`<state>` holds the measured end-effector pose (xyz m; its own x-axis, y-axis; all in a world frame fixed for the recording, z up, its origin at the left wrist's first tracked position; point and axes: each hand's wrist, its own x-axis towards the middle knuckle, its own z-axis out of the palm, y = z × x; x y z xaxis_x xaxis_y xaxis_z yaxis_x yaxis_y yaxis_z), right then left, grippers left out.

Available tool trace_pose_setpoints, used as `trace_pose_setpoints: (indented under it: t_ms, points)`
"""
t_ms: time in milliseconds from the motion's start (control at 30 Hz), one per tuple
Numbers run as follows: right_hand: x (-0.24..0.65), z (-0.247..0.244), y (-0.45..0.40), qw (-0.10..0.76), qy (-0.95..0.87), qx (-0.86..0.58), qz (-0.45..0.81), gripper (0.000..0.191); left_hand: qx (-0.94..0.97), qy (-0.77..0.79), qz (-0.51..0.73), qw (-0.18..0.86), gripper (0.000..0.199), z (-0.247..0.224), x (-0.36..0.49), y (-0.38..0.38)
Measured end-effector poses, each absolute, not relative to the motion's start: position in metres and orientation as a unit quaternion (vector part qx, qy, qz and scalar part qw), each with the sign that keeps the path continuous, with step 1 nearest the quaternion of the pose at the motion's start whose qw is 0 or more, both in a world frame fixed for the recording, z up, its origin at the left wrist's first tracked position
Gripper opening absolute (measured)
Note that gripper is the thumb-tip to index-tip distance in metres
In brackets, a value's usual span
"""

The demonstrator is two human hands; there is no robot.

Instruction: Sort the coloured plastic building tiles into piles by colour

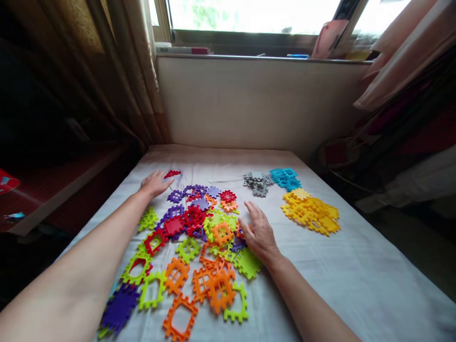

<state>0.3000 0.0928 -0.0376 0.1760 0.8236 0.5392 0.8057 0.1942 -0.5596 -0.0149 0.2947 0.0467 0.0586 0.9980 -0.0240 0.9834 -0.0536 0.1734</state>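
My left hand point(156, 184) is at the back left of the white sheet, fingers apart, beside a small red piece point(173, 174). On the right edge of a mixed pile of notched plastic pieces lies my right hand point(259, 232), fingers spread, nearest a lime green plate point(248, 262). The mixed pile holds red pieces point(174, 226), purple pieces point(175, 196), orange pieces point(177, 275) and lime frames point(152, 290). Sorted heaps lie apart from it: grey pieces point(259, 183), blue pieces point(285, 179) and yellow pieces point(310, 212).
A white sheet point(356, 266) covers the surface, which ends at a pale wall point(256, 99) under a window. On the sill stands a pink container point(328, 39). Brown curtains point(131, 71) hang at the left, and a dark red shelf point(67, 183) is beside the bed.
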Motion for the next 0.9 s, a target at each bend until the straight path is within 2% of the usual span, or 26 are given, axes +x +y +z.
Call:
trace_pose_setpoints:
  t_ms: [233, 467, 633, 833, 900]
  points:
    - [0.290, -0.030, 0.093, 0.407, -0.651, -0.637, 0.070, 0.047, 0.745, 0.663, -0.014, 0.074, 0.075, 0.016, -0.009, 0.311]
    - [0.284, -0.024, 0.094, 0.464, -0.627, -0.571, 0.257, 0.047, 0.814, 0.573, -0.001, 0.100, 0.055, 0.019, -0.006, 0.253]
    - [0.295, -0.026, 0.085, 0.527, -0.539, -0.590, 0.289, 0.043, 0.795, 0.593, 0.098, 0.088, 0.057, 0.035, -0.017, 0.166]
    - [0.297, -0.018, 0.031, 0.517, -0.578, -0.595, 0.209, 0.032, 0.889, 0.424, 0.154, 0.074, 0.062, 0.016, 0.025, 0.013]
    - [0.292, -0.017, 0.012, 0.521, -0.584, -0.591, 0.196, 0.030, 0.888, 0.427, 0.158, 0.056, 0.064, 0.007, 0.043, -0.016]
